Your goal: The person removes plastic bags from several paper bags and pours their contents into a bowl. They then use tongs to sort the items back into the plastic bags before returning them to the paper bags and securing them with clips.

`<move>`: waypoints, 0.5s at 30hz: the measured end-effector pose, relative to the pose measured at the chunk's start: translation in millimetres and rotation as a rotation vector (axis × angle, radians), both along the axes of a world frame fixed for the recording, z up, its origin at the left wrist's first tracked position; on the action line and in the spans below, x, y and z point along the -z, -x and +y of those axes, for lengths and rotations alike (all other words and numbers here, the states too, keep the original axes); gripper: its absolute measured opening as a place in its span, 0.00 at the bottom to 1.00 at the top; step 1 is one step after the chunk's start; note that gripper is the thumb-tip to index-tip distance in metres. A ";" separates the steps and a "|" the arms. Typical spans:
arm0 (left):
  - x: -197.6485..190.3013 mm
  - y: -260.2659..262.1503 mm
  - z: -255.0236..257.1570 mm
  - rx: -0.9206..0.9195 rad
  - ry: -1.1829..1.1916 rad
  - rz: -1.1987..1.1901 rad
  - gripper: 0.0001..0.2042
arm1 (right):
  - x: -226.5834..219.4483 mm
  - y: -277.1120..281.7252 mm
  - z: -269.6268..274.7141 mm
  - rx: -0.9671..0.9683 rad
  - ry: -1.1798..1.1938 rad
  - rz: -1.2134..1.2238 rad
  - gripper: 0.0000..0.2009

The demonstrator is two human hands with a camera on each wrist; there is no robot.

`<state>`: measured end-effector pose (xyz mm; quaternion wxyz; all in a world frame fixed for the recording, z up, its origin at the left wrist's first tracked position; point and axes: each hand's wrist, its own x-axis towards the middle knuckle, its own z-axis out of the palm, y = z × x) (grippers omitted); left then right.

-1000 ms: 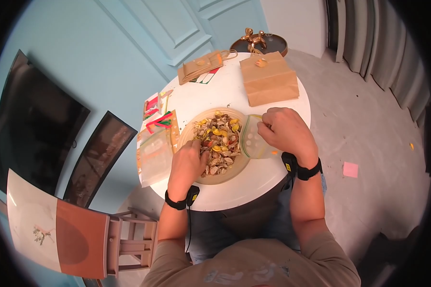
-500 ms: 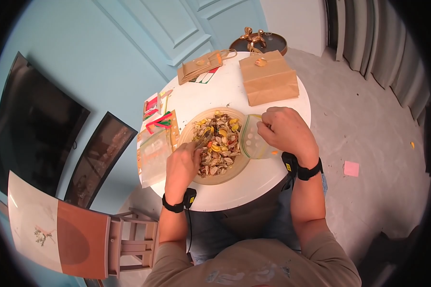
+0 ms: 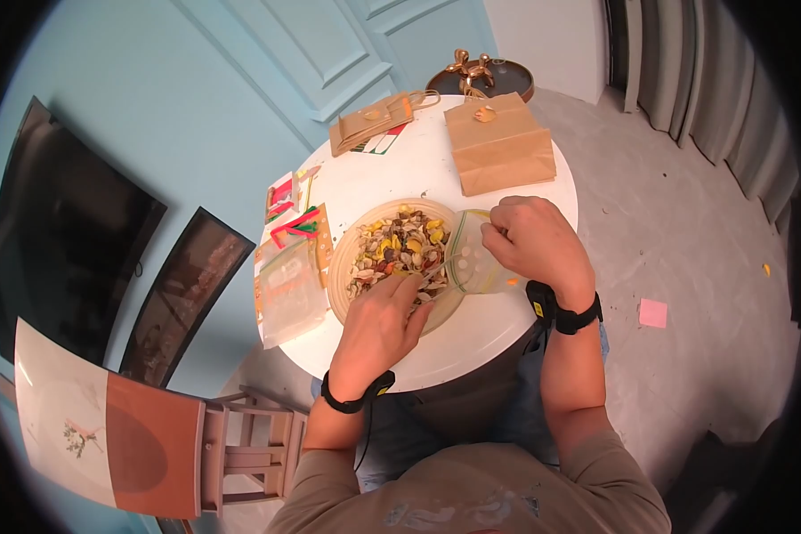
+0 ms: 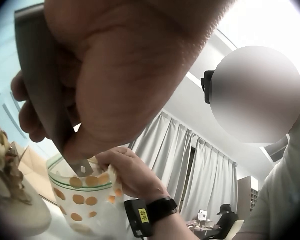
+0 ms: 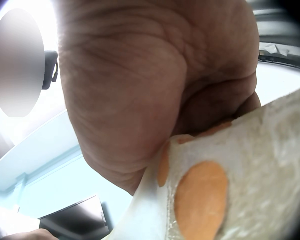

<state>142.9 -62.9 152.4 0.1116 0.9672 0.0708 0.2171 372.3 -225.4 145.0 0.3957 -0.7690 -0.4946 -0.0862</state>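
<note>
A round wooden tray (image 3: 343,240) holds a heap of dried petals and pods (image 3: 392,249). My left hand (image 3: 383,316) is over the near part of the heap and grips grey metal tongs (image 4: 40,65). In the left wrist view, their tip is at the mouth of a clear zip bag (image 4: 85,200) with orange dots and a green seal. My right hand (image 3: 538,245) pinches the bag's rim at the right of the tray. The dotted side of the bag fills the lower part of the right wrist view; the fingertips are hidden.
A brown paper bag (image 3: 498,151) lies at the back right, with folded paper bags (image 3: 374,120) at the back left. A flat plastic bag (image 3: 289,298) and red and green pipe cleaners (image 3: 298,227) lie at left on the round white table (image 3: 498,329).
My left hand first draws back toward the tray's near left edge, then moves right across the heap with the tongs toward the zip bag. The right hand stays nearly still on the bag.
</note>
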 end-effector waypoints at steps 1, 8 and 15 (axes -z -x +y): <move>-0.9 0.4 -1.3 -0.007 0.009 0.005 0.15 | -0.1 -0.3 -0.4 -0.002 -0.006 -0.004 0.14; 17.5 1.2 34.8 -0.245 -0.046 0.061 0.17 | -0.2 0.4 -1.7 -0.006 0.014 0.001 0.14; 34.9 -13.5 45.7 -0.259 -0.073 0.075 0.15 | 0.4 -1.0 -2.6 -0.001 0.010 -0.003 0.15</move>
